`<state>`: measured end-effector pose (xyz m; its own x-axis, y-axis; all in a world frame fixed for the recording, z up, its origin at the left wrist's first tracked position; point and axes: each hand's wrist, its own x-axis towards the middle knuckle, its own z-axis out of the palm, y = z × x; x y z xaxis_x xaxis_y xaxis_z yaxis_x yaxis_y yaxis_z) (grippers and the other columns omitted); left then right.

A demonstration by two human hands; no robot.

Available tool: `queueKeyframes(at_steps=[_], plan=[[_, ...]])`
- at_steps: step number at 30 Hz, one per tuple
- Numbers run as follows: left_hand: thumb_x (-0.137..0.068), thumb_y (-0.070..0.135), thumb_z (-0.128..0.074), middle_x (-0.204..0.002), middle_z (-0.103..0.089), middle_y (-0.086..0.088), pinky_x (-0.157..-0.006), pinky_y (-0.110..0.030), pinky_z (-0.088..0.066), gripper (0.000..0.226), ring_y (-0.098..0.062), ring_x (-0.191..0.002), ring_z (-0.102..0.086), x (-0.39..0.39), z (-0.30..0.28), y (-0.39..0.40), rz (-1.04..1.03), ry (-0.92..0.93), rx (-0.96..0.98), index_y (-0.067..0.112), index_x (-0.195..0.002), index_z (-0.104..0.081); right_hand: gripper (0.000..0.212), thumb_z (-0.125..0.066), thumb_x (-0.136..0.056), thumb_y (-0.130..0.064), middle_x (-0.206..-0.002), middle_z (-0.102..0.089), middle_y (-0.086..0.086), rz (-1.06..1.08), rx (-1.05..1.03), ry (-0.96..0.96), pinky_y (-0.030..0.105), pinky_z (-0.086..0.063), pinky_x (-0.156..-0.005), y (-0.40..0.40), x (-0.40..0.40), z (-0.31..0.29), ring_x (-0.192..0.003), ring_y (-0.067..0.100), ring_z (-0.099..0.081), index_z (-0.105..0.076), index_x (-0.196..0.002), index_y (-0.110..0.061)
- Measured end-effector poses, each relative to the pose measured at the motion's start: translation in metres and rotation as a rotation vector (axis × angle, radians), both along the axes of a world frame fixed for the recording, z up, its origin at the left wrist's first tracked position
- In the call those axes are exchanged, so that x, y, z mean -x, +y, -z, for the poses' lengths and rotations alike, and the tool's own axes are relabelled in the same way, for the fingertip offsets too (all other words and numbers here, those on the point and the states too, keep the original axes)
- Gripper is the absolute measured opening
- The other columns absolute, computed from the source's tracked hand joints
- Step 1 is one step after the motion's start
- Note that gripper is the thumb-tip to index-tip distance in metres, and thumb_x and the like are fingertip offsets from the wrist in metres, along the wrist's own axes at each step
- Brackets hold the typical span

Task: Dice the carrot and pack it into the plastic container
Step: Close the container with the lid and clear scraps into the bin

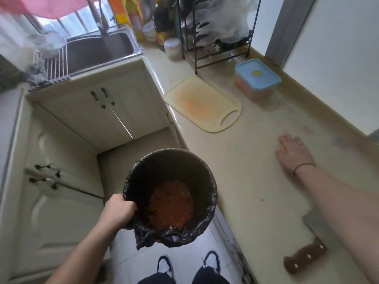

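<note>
Black plastic lines the waste bin (pixel 170 199), which the left hand (pixel 119 210) holds up off the floor at about seven o'clock in the view, fingers curled over the rim at its nine o'clock edge and gripping liner and rim together. The forearm runs up from the lower left, wrist roughly straight, so the bin hangs just beside the counter edge; I judge it is held there to catch scraps swept off the worktop. Orange carrot bits (pixel 171 203) already cover its bottom.

At twelve to one o'clock from the bin the yellow cutting board (pixel 203 103) lies flat on the counter (pixel 246 181), stained orange but bare of pieces, its handle hole toward the person. Further right, at one o'clock in the view, stands the plastic container (pixel 257 79), blue lid on and orange contents showing through the clear wall, so the diced carrot looks packed and only the cleaning up is left.

At three o'clock the right hand (pixel 293 152) rests palm down on the counter, fingers straight and close together, holding nothing; the forearm stretches across from the lower right, a pose fit for wiping. The cleaver (pixel 307 257) lies at five o'clock, partly under that arm.
</note>
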<state>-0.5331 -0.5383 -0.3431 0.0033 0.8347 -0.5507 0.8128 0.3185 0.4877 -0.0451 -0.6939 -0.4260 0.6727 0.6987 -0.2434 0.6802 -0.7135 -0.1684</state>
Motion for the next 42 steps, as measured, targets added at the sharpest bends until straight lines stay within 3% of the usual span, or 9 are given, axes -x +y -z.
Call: queueKeyframes(at_steps=[2,7,11,16,24,30,36,38,42], plan=[[-0.075,-0.009,-0.054,-0.058,-0.051,-0.012,-0.046,-0.029,-0.04,0.021,-0.028,-0.048,-0.051,0.002,0.003,-0.004,0.008,0.007,0.006,0.006,-0.061,-0.047,0.051,-0.045,-0.1,-0.021,-0.157,-0.026,0.013,0.008,-0.154,0.073,0.031,-0.009,-0.12,-0.005,0.013,-0.004,-0.146,0.031,-0.021,-0.035,-0.147,-0.004],[-0.075,-0.005,-0.054,-0.064,-0.057,-0.015,-0.049,-0.034,-0.049,0.012,-0.032,-0.054,-0.059,0.008,0.006,-0.013,0.046,0.024,0.028,0.003,-0.066,-0.053,0.039,-0.055,-0.095,-0.013,-0.143,-0.048,0.02,0.047,-0.397,0.144,0.027,-0.019,-0.115,-0.029,0.067,-0.003,-0.137,0.03,-0.041,-0.055,-0.13,0.004],[-0.079,-0.005,-0.05,-0.062,-0.055,-0.013,-0.042,-0.03,-0.046,0.014,-0.03,-0.049,-0.057,0.011,0.011,-0.02,0.093,0.015,0.06,0.003,-0.069,-0.053,0.047,-0.048,-0.088,-0.027,-0.131,-0.059,0.019,0.07,-0.505,0.15,0.025,-0.026,-0.111,-0.042,0.114,-0.006,-0.127,0.029,-0.053,-0.064,-0.121,0.002],[-0.082,-0.003,-0.046,-0.073,-0.059,-0.017,-0.04,-0.028,-0.046,0.012,-0.032,-0.059,-0.062,0.014,0.017,-0.029,0.134,0.028,0.094,0.001,-0.079,-0.057,0.042,-0.048,-0.086,-0.022,-0.121,-0.065,0.019,0.073,-0.597,0.157,0.011,-0.025,-0.104,-0.049,0.162,-0.007,-0.118,0.029,-0.059,-0.068,-0.113,0.003],[-0.094,-0.003,-0.042,-0.073,-0.055,-0.013,-0.033,-0.02,-0.036,0.02,-0.025,-0.061,-0.056,0.03,0.032,-0.054,0.127,0.018,0.128,0.006,-0.077,-0.049,0.04,-0.046,-0.088,-0.022,-0.12,-0.067,0.017,0.106,-0.66,0.151,0.011,-0.027,-0.103,-0.046,0.205,-0.003,-0.118,0.026,-0.06,-0.068,-0.112,0.002],[-0.091,-0.003,-0.04,-0.07,-0.051,-0.009,-0.045,-0.027,-0.039,0.023,-0.024,-0.062,-0.053,0.037,0.053,-0.067,0.137,0.031,0.149,0.01,-0.074,-0.049,0.041,-0.046,-0.089,-0.023,-0.118,-0.067,0.018,0.145,-0.665,0.175,0.007,-0.024,-0.102,-0.04,0.221,-0.007,-0.117,0.028,-0.06,-0.068,-0.111,0.004],[-0.092,-0.004,-0.038,-0.076,-0.054,-0.011,-0.034,-0.023,-0.039,0.019,-0.026,-0.061,-0.055,0.027,0.059,-0.077,0.079,-0.021,0.184,0.005,-0.083,-0.051,0.04,-0.048,-0.088,-0.026,-0.119,-0.067,0.013,0.154,-0.686,0.231,0.025,-0.036,-0.107,-0.034,0.268,-0.012,-0.115,0.025,-0.06,-0.068,-0.113,-0.001],[-0.093,-0.003,-0.038,-0.079,-0.057,-0.012,-0.036,-0.025,-0.044,0.018,-0.029,-0.064,-0.061,0.02,0.061,-0.081,0.055,-0.051,0.193,0.003,-0.088,-0.055,0.032,-0.051,-0.089,-0.021,-0.114,-0.068,0.01,0.091,-0.725,0.293,0.021,-0.04,-0.103,-0.03,0.295,-0.014,-0.109,0.02,-0.062,-0.068,-0.11,-0.004],[-0.095,-0.003,-0.038,-0.083,-0.059,-0.013,-0.039,-0.027,-0.048,0.018,-0.032,-0.07,-0.065,0.014,0.066,-0.088,0.037,-0.071,0.216,0.0,-0.094,-0.056,0.032,-0.051,-0.094,-0.02,-0.122,-0.065,0.001,-0.066,-0.71,0.459,0.004,-0.033,-0.101,-0.029,0.333,-0.02,-0.114,-0.001,-0.053,-0.066,-0.121,-0.009]])
